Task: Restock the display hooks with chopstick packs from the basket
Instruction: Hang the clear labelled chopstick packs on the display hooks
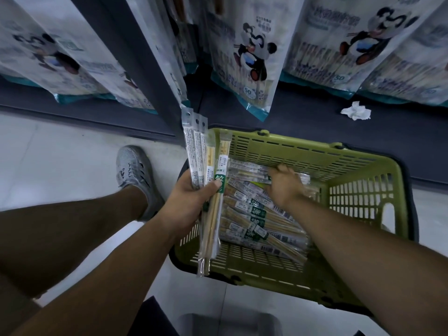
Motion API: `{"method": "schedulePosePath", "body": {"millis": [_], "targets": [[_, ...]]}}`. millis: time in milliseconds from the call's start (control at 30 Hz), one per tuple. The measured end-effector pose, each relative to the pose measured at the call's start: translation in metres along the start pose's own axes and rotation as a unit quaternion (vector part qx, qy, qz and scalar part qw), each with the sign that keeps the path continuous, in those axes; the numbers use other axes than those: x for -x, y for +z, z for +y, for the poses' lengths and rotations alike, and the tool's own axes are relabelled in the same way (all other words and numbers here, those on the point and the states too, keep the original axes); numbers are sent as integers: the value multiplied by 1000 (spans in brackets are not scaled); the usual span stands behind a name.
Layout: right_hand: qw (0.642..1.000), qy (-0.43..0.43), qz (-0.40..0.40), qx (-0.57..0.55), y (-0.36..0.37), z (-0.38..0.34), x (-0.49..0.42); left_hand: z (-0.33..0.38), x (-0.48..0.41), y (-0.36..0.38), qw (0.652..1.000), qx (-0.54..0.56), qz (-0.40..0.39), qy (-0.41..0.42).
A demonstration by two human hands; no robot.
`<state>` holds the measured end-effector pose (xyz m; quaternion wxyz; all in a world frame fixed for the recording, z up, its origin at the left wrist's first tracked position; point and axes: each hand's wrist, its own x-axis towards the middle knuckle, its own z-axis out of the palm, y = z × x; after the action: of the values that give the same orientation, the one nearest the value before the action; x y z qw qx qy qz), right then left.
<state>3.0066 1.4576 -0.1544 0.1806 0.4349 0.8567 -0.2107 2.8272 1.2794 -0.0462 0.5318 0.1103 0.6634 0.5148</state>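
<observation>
Above the left rim of the green basket (303,151), the left hand (191,197) grips a fan of chopstick packs (196,151), long axis running away from the person, hang-holes toward the shelf (291,112). The right hand (283,187) rests on loose packs (254,221) lying diagonally inside; I cannot tell whether it grasps one.

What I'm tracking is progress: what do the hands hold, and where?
Left hand grips chopstick packs near their middle; right hand touches loose packs in the basket, grip unclear.
</observation>
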Motion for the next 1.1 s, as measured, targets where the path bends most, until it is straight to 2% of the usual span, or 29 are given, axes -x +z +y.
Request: {"method": "schedulePosePath", "body": {"millis": [200,500,633,800,900,967,1100], "targets": [[999,-32,2,11,0,0,-4,-1,-3,-2,998,41,-26,-26],[998,-48,-16,29,-7,3,-2,-5,-3,0,998,66,12,-16],[999,-35,-9,-5,-12,3,0,-3,-2,-1,996,83,7,-18],[990,-59,15,-131,-45,2,17,4,0,0,995,79,13,-59],[959,-81,-63,-266,-76,-1,40,10,4,4,990,109,36,-84],[943,-77,-103,-308,-96,-7,57,15,8,8,988,118,43,-89],[900,-83,-85,-420,-128,-36,80,30,18,26,981,169,-17,-93]]}}
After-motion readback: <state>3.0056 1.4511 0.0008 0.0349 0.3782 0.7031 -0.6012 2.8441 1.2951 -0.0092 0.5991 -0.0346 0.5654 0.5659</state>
